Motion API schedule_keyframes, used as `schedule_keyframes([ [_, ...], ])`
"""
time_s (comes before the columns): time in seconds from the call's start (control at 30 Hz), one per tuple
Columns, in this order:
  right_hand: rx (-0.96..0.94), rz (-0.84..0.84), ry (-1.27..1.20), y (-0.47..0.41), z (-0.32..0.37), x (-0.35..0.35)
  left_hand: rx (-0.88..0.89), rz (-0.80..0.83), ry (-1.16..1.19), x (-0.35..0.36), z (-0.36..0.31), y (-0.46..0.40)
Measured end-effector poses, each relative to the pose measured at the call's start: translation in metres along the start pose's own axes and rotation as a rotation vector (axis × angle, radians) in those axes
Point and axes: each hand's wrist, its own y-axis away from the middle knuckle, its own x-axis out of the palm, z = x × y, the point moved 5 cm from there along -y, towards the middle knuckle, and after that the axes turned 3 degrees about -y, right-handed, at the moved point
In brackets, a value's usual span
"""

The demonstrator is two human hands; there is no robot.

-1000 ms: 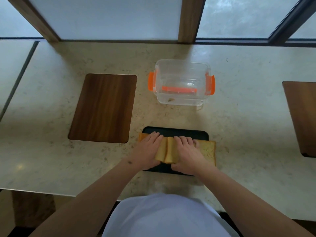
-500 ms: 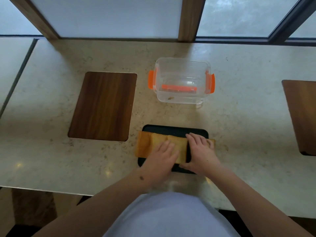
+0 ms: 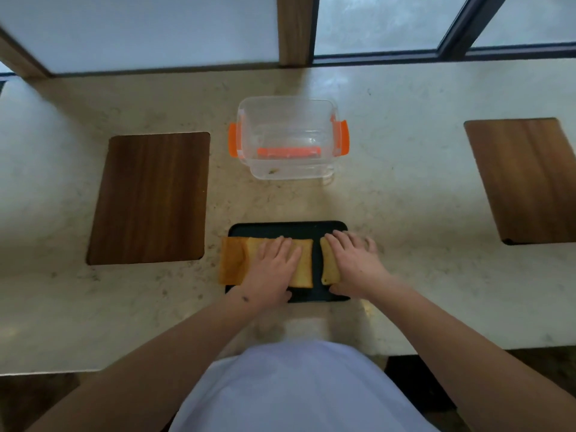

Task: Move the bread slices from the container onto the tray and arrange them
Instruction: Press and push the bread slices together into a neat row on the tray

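A black tray (image 3: 286, 227) lies on the counter close to me. Several toasted bread slices lie on it in a row. The left slices (image 3: 233, 260) overlap and hang past the tray's left edge. My left hand (image 3: 274, 266) lies flat over them, fingers spread, thumb at the near edge. A gap of bare tray separates them from the right bread slice (image 3: 328, 266), which my right hand (image 3: 355, 263) covers the same way. The clear container (image 3: 286, 135) with orange clips stands beyond the tray and holds only crumbs.
A dark wooden board (image 3: 149, 198) is set into the counter to the left, another wooden board (image 3: 526, 179) to the right. The stone counter (image 3: 405, 213) ends at a window frame behind the container. My white shirt fills the bottom.
The slices stood bunched upright between my hands a second ago. They now lie flat, and my hands have moved apart, the right hand sliding its slice to the right.
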Motion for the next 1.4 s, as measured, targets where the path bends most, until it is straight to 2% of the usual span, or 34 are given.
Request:
schedule_keyframes([
  [0.2,-0.027,0.021,-0.037,-0.004,0.001,0.004,-0.01,0.049,-0.016,0.002,0.007,-0.012],
  [0.63,-0.091,-0.106,-0.239,-0.004,0.002,0.007,0.014,0.024,0.141,-0.003,0.006,-0.021],
  [1.13,-0.158,-0.17,-0.179,-0.006,0.012,0.013,-0.005,0.013,0.206,0.004,0.009,-0.025],
  [1.4,-0.086,-0.078,-0.198,-0.009,0.008,0.016,0.024,-0.002,0.181,0.004,0.012,-0.023],
])
